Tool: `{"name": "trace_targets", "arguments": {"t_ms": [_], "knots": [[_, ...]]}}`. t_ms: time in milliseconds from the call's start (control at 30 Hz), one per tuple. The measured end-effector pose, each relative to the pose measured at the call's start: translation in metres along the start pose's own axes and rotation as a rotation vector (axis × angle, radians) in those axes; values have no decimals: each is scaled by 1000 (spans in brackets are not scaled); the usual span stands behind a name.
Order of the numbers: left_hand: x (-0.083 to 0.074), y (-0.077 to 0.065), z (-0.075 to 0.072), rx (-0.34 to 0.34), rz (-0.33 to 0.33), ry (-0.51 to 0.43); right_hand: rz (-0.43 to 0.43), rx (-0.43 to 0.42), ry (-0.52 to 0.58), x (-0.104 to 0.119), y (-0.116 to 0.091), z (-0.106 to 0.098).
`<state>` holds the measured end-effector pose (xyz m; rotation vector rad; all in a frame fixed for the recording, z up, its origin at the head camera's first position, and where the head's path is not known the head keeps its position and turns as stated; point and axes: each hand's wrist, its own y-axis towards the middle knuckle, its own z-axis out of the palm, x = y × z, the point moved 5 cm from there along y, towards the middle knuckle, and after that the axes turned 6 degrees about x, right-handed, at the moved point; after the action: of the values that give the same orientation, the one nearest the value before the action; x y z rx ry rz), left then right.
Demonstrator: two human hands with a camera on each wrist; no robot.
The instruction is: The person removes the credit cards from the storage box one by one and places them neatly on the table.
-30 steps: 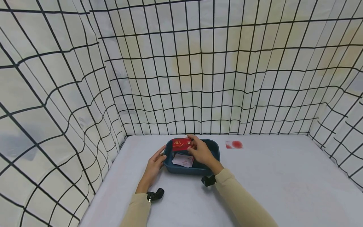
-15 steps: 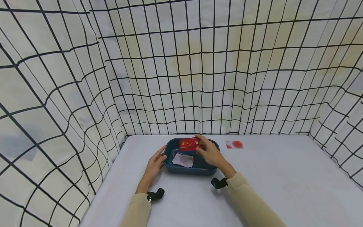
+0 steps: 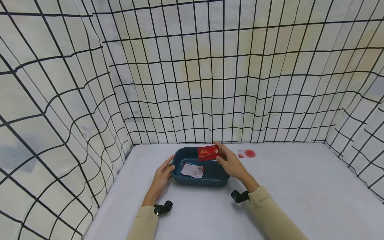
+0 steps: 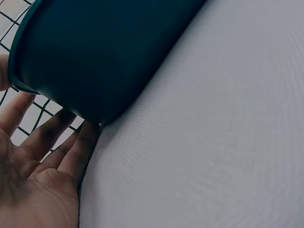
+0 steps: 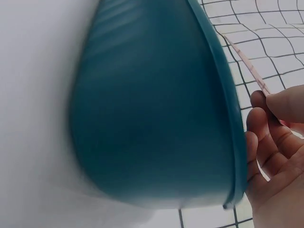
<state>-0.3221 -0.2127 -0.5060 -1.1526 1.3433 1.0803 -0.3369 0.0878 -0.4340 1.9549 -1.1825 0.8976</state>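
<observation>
My right hand (image 3: 232, 163) pinches a red VIP card (image 3: 207, 153) between thumb and fingers, above the right half of a dark blue plastic basin (image 3: 199, 182). From the right wrist, that card shows edge-on as a thin strip (image 5: 249, 66) beyond the fingers. With fingers extended, my left hand (image 3: 162, 175) rests against the basin's left end. The left wrist view has its fingers (image 4: 42, 135) along the outer wall, just below the rim. Inside the basin lies a small pile of whitish cards (image 3: 192, 170) with reddish print.
A white-and-red card (image 3: 247, 153) lies flat on the white tabletop (image 3: 300, 186), right of the basin. Black netting (image 3: 210, 80) over white sheeting rises behind the table and along its sides.
My right hand has moved to the right with the red card, from the basin's left part to above its right half. The left hand stays at the basin's left end.
</observation>
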Motion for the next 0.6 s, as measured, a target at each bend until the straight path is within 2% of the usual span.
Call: {"name": "trace_targets", "arguments": {"t_ms": [467, 600], "knots": [[1, -1, -1, 3, -4, 3, 44, -47, -11, -12, -7, -17], [0, 0, 0, -2, -6, 2, 23, -56, -11, -18, -6, -22]]}}
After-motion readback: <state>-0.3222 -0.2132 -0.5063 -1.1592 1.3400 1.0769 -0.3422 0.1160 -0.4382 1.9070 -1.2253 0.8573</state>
